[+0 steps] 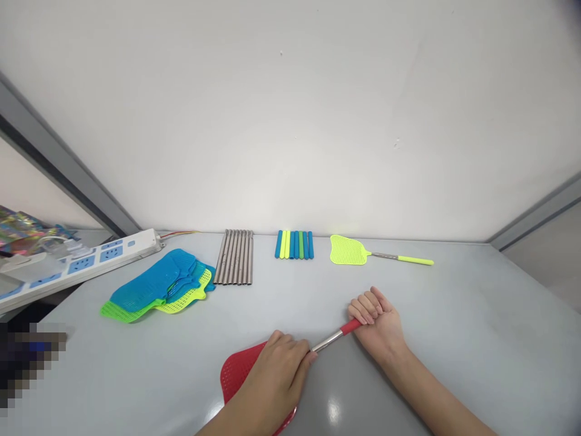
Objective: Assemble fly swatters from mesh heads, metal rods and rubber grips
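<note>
A red fly swatter (pixel 241 367) with a metal shaft lies slantwise between my hands, low over the table. My left hand (pixel 284 366) is closed round the place where its head meets the shaft and covers much of the perforated head. The fingers of my right hand (pixel 376 321) wrap round the red grip at the other end, palm turned up. Behind my right hand, a yellow fly swatter (pixel 349 250) with a metal shaft and yellow grip rests on the table.
Blue, green and yellow swatter heads (pixel 149 281) are piled at the left. Several metal rods (pixel 233 257) lie in a row, with coloured grips (pixel 294 244) to their right. A white power strip (pixel 95 260) runs along the left edge. A wall (pixel 290 121) closes the back.
</note>
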Motion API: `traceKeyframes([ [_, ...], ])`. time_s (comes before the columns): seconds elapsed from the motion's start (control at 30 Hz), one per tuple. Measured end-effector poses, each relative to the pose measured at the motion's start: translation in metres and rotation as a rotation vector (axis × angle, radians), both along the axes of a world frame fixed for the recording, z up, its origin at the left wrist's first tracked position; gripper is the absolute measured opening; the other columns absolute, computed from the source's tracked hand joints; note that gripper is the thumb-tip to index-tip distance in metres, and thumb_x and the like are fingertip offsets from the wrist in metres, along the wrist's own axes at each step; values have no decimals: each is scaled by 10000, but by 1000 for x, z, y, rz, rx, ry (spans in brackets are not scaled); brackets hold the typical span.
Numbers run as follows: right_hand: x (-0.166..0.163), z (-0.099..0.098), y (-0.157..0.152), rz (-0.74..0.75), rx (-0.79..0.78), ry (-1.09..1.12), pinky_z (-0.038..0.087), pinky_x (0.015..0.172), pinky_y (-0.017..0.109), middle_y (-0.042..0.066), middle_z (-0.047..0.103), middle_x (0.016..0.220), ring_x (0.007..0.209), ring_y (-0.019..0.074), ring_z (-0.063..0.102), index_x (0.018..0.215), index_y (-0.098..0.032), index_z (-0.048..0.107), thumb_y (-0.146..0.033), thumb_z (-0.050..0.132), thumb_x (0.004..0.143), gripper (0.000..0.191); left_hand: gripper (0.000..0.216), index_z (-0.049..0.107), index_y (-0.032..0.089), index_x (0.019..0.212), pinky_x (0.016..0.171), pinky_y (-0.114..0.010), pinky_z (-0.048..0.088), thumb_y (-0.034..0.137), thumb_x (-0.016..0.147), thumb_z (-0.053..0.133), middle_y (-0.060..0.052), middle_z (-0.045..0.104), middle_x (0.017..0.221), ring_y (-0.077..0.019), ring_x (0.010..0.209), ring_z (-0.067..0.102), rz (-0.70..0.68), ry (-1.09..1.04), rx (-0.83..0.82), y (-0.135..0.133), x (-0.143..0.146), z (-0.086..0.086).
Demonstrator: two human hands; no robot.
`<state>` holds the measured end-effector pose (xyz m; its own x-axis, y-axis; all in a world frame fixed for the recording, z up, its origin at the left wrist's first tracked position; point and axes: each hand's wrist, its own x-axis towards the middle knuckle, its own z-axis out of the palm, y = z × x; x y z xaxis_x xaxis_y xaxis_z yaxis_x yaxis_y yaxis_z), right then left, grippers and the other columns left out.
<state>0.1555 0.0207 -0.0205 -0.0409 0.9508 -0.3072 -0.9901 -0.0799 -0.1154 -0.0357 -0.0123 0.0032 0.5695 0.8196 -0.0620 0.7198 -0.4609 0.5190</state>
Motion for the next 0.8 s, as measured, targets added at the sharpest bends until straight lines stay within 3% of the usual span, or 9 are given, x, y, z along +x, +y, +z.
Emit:
traceKeyframes([
  [0.53, 5, -2, 1, 17, 68, -86, 266, 367, 203, -65, 166, 387, 348, 71, 200, 449, -181, 187, -225, 424, 763, 396, 336, 422, 187, 653, 648, -298, 333, 315, 873, 204, -2, 471, 643, -153, 663, 406, -21, -1, -31, 0, 0, -2],
  [0.8, -2, 0, 0, -7, 25, -23, 222, 335, 207, -71, 149, 383, 337, 73, 165, 447, -185, 193, -221, 426, 747, 382, 316, 377, 185, 650, 654, -315, 325, 257, 878, 169, 3, 468, 624, -146, 601, 389, -67, 58, 8, 0, 0, 1],
])
